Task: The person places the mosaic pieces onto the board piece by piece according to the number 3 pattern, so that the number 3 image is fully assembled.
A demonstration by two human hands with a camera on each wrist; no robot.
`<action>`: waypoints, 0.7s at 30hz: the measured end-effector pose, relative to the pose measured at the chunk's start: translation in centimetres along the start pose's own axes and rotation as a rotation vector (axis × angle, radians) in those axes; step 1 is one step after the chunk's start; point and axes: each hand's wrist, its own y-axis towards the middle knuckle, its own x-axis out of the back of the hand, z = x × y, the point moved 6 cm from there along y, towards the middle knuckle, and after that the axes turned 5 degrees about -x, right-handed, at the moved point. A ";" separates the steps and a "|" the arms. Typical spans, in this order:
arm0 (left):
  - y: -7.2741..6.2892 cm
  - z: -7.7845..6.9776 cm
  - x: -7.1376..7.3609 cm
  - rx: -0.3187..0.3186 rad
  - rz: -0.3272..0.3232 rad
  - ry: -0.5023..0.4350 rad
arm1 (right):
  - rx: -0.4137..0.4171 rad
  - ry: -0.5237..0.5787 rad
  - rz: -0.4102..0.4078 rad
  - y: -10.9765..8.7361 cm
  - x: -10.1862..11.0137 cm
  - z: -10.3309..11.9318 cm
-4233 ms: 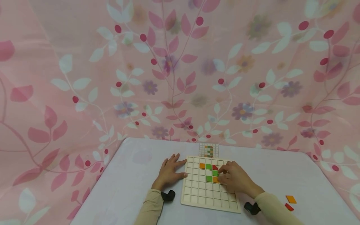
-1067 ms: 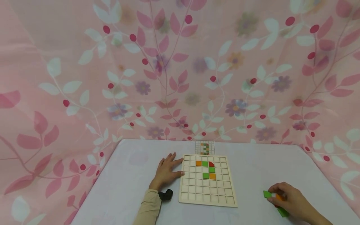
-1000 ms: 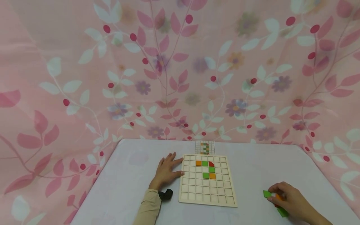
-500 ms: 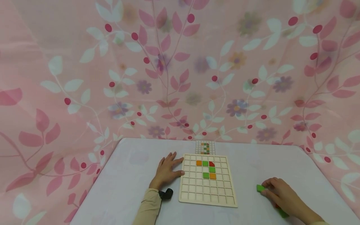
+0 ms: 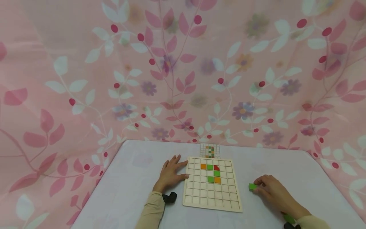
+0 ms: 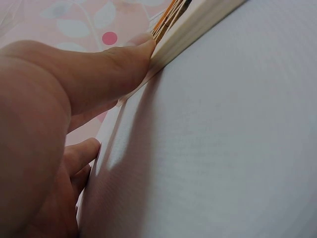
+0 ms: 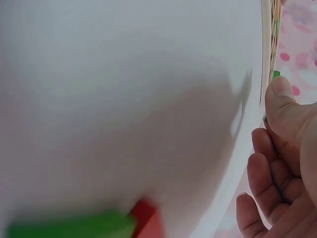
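Note:
My right hand [image 5: 271, 190] pinches a green square tile [image 5: 252, 187] between thumb and fingers, to the right of the wooden grid board [image 5: 197, 201]. In the right wrist view the tile mostly hides behind the thumb [image 7: 282, 96]. On the board sit several coloured tiles: an orange tile [image 5: 203, 166], green ones, another orange one and a red quarter-round tile [image 5: 216, 167]. My left hand [image 5: 170, 173] rests at the board's left edge with fingers spread, and its thumb [image 6: 119, 67] touches the board's side [image 6: 173, 44] in the left wrist view.
Behind the board lies a small pattern card [image 5: 210, 150] with a coloured grid. Beneath the right wrist are a loose green tile [image 5: 289, 218] and a red tile [image 7: 147, 218]. The white table [image 5: 143, 159] ends at a pink floral curtain [image 5: 183, 79].
The right hand has left the board, gone to the loose tiles on the right, and moved back leftward with a green tile. The left hand has kept its place at the board's edge.

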 end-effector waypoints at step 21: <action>0.1 0.2 -0.2 -0.002 0.003 0.014 | -0.018 0.015 0.096 3.4 -2.6 3.8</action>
